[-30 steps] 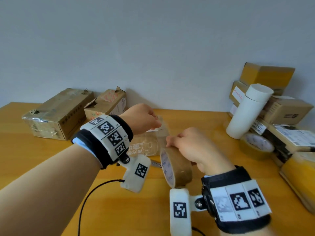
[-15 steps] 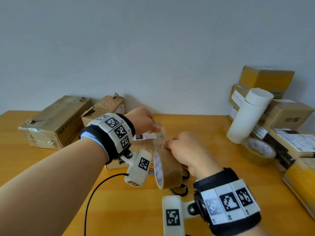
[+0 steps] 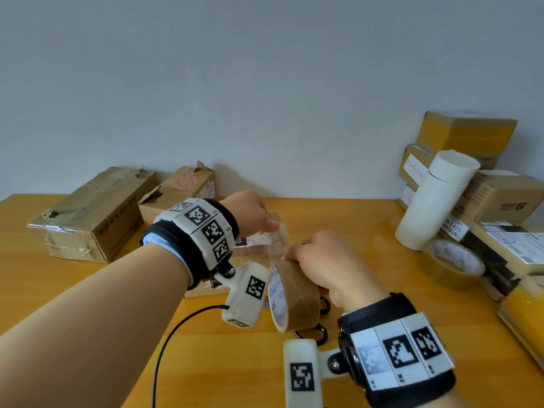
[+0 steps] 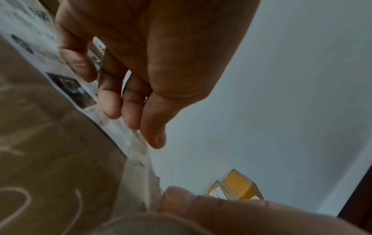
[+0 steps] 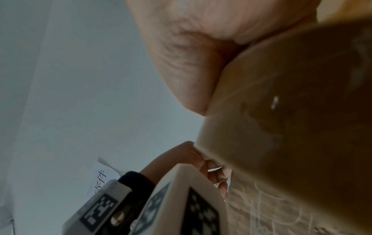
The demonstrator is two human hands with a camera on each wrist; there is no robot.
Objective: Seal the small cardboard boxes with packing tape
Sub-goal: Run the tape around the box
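Observation:
My left hand [image 3: 271, 228] pinches the free end of a clear tape strip [image 4: 138, 143] between thumb and fingers. It is stretched above a small flat cardboard box [image 3: 255, 249] with a white label, lying on the wooden table [image 3: 368, 260]. The right hand [image 3: 291, 257] grips a brown packing tape roll [image 3: 295, 295] standing on edge at the box's near right corner. In the right wrist view the tape roll [image 5: 292, 98] fills the right side, with the box [image 5: 281, 214] below it. The box is largely hidden by both hands.
Two worn cardboard boxes [image 3: 97, 213] [image 3: 179, 189] stand at the back left. On the right are a stack of boxes [image 3: 465, 136], a white cylinder [image 3: 432, 201] and a second tape roll [image 3: 453, 263]. Black scissors [image 3: 321, 331] lie under the held roll. A black cable [image 3: 176, 334] runs near the front.
Both hands have moved a little farther over the box with roll and tape end. The scissors' handles now show beneath the roll.

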